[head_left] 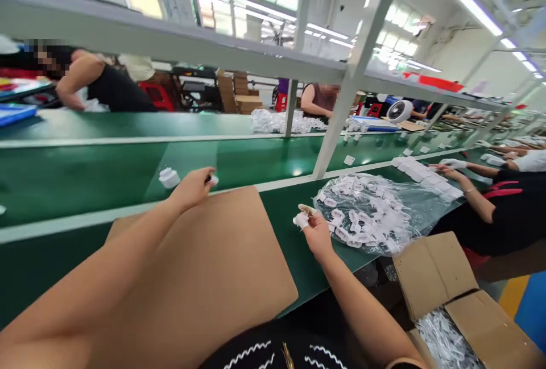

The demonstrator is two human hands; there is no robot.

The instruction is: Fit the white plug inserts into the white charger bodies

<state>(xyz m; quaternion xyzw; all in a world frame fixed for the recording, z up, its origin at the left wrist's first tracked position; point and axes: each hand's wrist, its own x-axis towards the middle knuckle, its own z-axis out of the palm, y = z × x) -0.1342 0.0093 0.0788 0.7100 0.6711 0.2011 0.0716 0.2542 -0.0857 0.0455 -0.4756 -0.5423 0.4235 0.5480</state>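
My left hand [194, 186] reaches forward over the far edge of a brown cardboard sheet [222, 266], fingers closed on a small white part [212, 179] at the conveyor's edge. A white plug-like part [169, 177] lies on the green belt [85, 173] just left of that hand. My right hand [314, 231] is closed round a small white part [301, 220], beside a clear plastic bag [375, 212] full of several white parts.
An open cardboard box [452, 301] with bagged white parts stands at the lower right. A grey frame post [341, 113] rises from the belt. A co-worker's arms [469, 187] and a row of white parts [422, 173] lie to the right. Other people work across the belt.
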